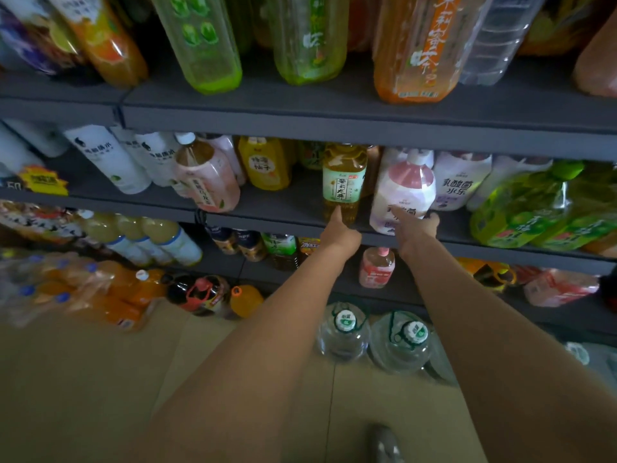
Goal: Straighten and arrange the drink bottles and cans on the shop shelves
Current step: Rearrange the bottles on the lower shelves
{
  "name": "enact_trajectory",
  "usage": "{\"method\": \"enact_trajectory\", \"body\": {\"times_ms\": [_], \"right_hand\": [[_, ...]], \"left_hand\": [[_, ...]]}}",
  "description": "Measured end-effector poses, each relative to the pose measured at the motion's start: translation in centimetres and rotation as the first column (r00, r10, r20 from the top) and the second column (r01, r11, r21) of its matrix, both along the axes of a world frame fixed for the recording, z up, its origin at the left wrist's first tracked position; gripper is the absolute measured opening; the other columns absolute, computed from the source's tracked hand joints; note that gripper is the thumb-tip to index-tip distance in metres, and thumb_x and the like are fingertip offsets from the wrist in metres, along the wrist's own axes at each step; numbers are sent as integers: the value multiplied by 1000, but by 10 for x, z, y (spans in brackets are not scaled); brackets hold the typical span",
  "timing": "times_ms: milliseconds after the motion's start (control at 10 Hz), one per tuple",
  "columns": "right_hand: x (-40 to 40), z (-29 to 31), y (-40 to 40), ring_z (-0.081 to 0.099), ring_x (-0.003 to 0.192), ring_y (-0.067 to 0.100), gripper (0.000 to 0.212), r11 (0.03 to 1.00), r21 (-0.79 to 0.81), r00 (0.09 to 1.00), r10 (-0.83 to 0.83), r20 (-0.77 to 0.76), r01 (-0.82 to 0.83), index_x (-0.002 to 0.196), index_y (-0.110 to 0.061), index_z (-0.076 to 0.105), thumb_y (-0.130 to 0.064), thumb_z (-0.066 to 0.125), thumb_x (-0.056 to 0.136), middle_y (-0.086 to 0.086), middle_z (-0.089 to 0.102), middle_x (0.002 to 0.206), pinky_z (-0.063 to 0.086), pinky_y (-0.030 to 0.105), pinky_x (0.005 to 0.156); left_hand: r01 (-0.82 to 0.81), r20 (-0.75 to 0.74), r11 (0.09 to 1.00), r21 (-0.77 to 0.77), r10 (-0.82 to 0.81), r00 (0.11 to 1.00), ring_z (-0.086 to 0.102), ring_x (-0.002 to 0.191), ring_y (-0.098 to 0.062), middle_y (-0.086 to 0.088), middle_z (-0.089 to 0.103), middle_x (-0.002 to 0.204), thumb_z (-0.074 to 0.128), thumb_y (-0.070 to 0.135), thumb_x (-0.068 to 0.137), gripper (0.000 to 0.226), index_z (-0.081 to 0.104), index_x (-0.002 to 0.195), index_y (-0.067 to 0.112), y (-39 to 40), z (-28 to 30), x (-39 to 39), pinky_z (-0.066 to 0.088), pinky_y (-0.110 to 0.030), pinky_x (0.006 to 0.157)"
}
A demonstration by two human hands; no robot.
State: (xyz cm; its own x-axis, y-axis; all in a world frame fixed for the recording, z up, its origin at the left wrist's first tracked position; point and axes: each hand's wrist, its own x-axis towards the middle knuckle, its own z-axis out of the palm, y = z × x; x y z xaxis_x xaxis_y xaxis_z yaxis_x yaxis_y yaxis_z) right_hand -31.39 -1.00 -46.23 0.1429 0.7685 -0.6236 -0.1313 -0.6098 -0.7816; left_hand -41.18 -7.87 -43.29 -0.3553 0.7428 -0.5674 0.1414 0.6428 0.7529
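Both hands are at the front edge of the middle shelf [283, 208]. The left hand [340, 233] reaches to the foot of a yellow tea bottle [344, 182] with a pale green label; one straight finger touches its base, and the other fingers look folded back, holding nothing. The right hand [417, 228] is at the base of a pink-and-white bottle [402, 192] just beside it — a forefinger lies along the lower label and other fingers seem to curl round the right side, though the blur leaves the hold unclear.

The step in hand appears to be squaring these two to the shelf front. It would go best with low, gentle pushes at the base, since pressure higher up could tip a tall bottle into the row behind. Each label should be turned to face outward, and the fronts lined up with the edge.

The tea bottle stands upright, cap hidden under the shelf above, label facing the aisle. The pink-and-white bottle also stands on its base, its long axis leaning slightly left in this wide view.
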Motion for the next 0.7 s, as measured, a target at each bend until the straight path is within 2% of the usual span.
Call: {"method": "enact_trajectory", "body": {"times_ms": [100,200,300,400,500,600,700], "right_hand": [[-17,4,-32,46,128,35,52,995,-75,997,73,23,-71,137,0,38,-17,56,92,20,44,141,43,39,99],[-53,20,-56,45,130,33,45,970,-99,973,226,48,-220,136,2,40,-13,50,95,21,43,142,43,36,98],[-89,39,-71,51,123,34,40,947,-39,943,321,88,-319,131,5,46,-6,49,93,23,50,136,47,35,94],[-128,53,-83,64,81,22,11,915,-28,907,402,127,-402,98,-6,59,-5,51,91,16,61,97,51,28,70],[-167,55,-99,54,62,16,21,905,-75,897,425,123,-418,71,-9,50,-1,50,90,8,54,72,47,26,62],[-196,55,-114,54,61,16,21,882,-115,873,470,130,-458,70,-8,50,2,51,88,9,54,69,48,25,60],[-217,73,-125,56,64,19,14,872,-116,850,489,194,-475,73,-10,53,-2,55,84,10,55,70,49,29,62]], "left_hand": [[13,-41,1000,-13,-13,999,46,126,-28,-7,33,150,44,2,90,74,9,150,28,-17,6,-17,43,-39,102],[29,-78,1000,-5,-29,996,45,126,-28,-7,30,152,41,4,92,72,4,150,25,-34,21,-42,42,-34,99],[25,-98,1000,-12,-26,995,41,129,-28,-9,29,152,41,8,95,71,-1,151,21,-48,34,-76,38,-31,98],[4,-97,1000,-10,-5,995,38,132,-30,-11,29,151,43,10,95,73,-4,150,17,-65,42,-119,34,-31,103],[-35,-109,999,-5,34,993,43,127,-32,-14,36,147,45,9,93,76,-4,150,17,-83,44,-162,37,-35,105],[-67,-135,998,-18,64,989,45,125,-34,-15,40,144,44,10,92,75,-4,150,18,-103,51,-197,38,-39,105],[-88,-158,996,-18,84,984,44,127,-32,-15,39,145,45,12,92,78,-6,150,18,-117,71,-219,35,-36,107]]}}
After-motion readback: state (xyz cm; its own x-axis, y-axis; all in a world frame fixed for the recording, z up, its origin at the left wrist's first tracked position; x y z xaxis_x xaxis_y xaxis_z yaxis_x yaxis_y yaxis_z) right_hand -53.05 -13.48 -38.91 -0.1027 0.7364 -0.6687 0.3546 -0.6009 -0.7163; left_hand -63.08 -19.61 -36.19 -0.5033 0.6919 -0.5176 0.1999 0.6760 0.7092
